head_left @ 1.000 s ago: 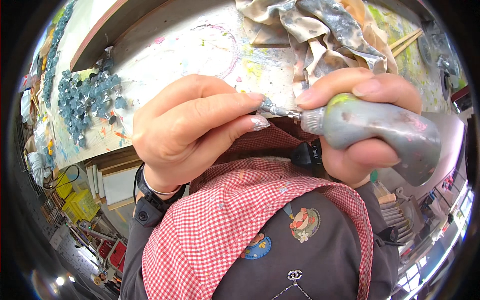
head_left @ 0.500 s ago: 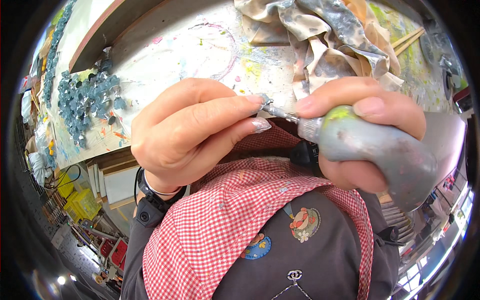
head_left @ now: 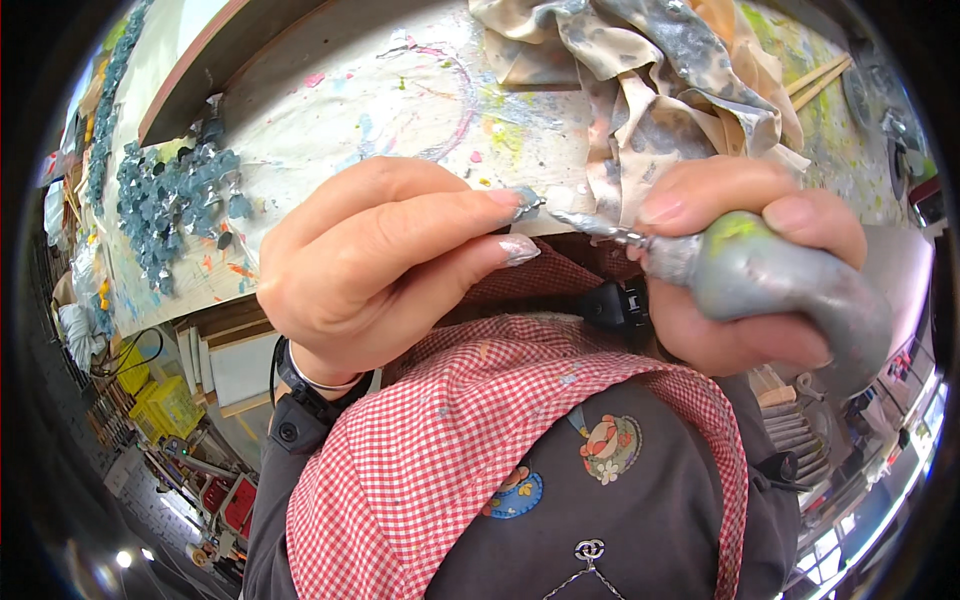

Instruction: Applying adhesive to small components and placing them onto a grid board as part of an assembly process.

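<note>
My left hand is closed in a pinch, with a small blue-grey piece at the tip of its index finger. Silvery smears coat the thumb tip. My right hand wraps round a grey bottle-shaped tool with a yellow-green smear and a ridged collar. From that collar a thin, silver-coated tip points left toward the piece, with a small gap between them. What the tool's far end looks like is partly lost at the bend of its body.
A heap of small blue-grey pieces lies on the paint-spotted table to the left, beside a raised wooden edge. A stained, crumpled cloth lies at the back right, near wooden sticks. Yellow crates stand lower left.
My right hand has drawn the tool to the right, so its tip has come away from the small piece. My left hand has hardly moved.
</note>
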A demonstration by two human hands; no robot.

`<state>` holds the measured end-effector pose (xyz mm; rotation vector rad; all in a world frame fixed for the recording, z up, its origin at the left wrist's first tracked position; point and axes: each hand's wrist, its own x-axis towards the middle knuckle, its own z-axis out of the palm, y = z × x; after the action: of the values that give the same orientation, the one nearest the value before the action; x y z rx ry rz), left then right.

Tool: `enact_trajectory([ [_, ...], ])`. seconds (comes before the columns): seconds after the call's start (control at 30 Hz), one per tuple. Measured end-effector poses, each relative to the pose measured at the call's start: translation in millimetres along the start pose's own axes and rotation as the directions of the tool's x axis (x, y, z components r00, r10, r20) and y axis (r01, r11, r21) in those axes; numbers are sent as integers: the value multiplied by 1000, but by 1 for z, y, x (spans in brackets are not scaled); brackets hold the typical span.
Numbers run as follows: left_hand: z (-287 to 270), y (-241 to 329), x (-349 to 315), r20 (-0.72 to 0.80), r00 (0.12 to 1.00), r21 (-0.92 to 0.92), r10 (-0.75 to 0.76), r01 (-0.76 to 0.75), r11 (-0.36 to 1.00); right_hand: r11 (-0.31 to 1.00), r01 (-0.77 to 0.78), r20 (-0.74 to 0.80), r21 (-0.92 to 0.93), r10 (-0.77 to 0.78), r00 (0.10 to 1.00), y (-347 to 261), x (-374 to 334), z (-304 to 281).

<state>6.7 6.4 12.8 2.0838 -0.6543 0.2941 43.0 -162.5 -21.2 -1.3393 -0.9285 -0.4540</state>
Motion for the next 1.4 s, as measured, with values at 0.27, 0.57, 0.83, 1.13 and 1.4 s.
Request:
enact_trajectory([
  [0.27, -1, -1, -2, -17, 999, -27, -46, 45, 999, 999, 24, -4, 25, -24, 1000, 0, -1, 1],
  [0.57, -1, -2, -2, -15, 1000, -38, -23, 23, 999, 998, 46, -7, 46, -46, 999, 2, -2, -3],
  [0.83, -2, -3, -3, 31, 999, -65, 26, -24, 998, 995, 66, -10, 70, -65, 998, 2, -5, -8],
  [1.13, -1, -4, -3, 34, 999, -68, 34, -32, 997, 992, 83, -17, 94, -82, 996, 6, -6, -10],
  [1.4, -2, -4, -2, 46, 998, -84, 48, -44, 996, 988, 106, -26, 112, -103, 994, 13, -3, -3],
])
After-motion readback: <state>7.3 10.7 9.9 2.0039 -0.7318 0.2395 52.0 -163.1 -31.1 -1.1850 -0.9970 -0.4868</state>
